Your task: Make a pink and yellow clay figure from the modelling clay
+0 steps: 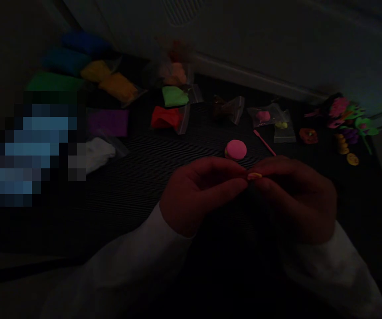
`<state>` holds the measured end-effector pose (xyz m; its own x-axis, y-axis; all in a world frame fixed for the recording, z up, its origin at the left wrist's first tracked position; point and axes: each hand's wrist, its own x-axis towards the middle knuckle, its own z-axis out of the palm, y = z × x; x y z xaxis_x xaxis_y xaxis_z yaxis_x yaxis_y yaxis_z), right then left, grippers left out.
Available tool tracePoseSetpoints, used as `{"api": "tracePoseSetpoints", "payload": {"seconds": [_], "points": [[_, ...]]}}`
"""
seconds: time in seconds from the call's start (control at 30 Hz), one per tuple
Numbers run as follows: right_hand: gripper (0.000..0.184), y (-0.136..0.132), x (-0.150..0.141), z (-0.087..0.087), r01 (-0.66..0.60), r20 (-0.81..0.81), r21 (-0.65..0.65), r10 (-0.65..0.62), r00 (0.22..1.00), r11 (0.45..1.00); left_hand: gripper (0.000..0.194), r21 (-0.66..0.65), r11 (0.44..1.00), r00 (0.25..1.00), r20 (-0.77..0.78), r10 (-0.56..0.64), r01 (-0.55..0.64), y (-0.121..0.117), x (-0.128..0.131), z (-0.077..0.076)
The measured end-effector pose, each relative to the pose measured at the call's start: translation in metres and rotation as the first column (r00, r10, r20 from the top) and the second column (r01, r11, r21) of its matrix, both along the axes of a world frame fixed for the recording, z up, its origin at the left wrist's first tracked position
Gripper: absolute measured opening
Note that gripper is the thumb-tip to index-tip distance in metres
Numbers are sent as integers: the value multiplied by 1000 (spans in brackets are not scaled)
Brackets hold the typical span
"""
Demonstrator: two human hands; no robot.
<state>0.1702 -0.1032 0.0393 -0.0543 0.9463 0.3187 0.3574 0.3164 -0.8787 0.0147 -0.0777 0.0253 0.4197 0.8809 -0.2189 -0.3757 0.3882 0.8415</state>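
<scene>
While left hand (194,195) and right hand (303,199) pinch the pink-yellow piece (254,176) between fingertips, above the desk (144,173) short of its far edge, I judge shaping in hand, next requiring light pressure.

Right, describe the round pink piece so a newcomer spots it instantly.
On the dark table, look just beyond the left hand. The round pink piece lies there, left of the thin pink stick. It is a disc, unlike that stick or the bagged pink lump.

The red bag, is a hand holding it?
No, the red bag lies on the table, apart from the left hand and right hand, which hold a small piece.
</scene>
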Motion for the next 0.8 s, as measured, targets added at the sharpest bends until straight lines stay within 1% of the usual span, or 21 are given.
{"api": "tracePoseSetpoints", "payload": {"seconds": [0.1,0.2,0.33,0.4,0.53,0.63,0.73,0.8], "points": [[13,0,-1,0,17,-42,-49,-19,999,999,13,127,991,996,-74,49,-39,-2,1,2],[10,-1,-3,1,32,-59,-93,-38,998,995,16,240,968,985,-132,107,-73,-4,0,1],[10,-2,-4,1,30,-49,-112,-36,998,993,15,382,922,969,-194,151,-68,-6,-1,-1],[10,-1,-4,1,29,-50,-113,-35,998,993,14,425,903,960,-224,168,-59,-5,-2,-1],[9,-1,-3,2,30,-27,-112,-33,999,993,11,452,891,941,-281,187,-42,-4,-3,2],[8,-2,-3,3,28,-3,-114,-29,1000,993,10,444,895,941,-283,184,-42,-4,-2,2],[8,-3,-2,3,30,30,-110,-27,999,993,15,416,908,951,-258,169,-49,-6,-1,-1],[8,-2,2,2,78,73,-85,-72,995,993,19,403,913,945,-268,186,-66,-6,-2,-2]]}}
